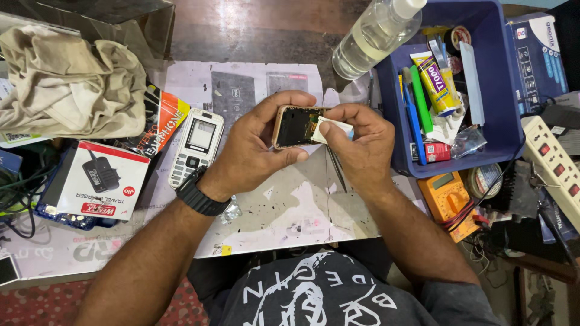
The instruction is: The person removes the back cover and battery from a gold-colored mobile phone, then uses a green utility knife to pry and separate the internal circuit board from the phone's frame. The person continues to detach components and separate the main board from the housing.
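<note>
My left hand (257,148) grips a small opened phone body (294,127) with a gold-brown rim and dark inside, held above the worn work mat (290,211). My right hand (361,145) presses a small white piece (333,128) against the phone's right edge, and a thin dark tool (336,170) hangs down from under this hand. A black watch sits on my left wrist.
A white keypad phone (196,147) lies left of my hands. A charger box (99,179) and crumpled cloth (69,84) are further left. A blue bin (492,96) with glue tubes and tools stands right, with a clear bottle (374,36), yellow multimeter (446,196) and power strip (553,166).
</note>
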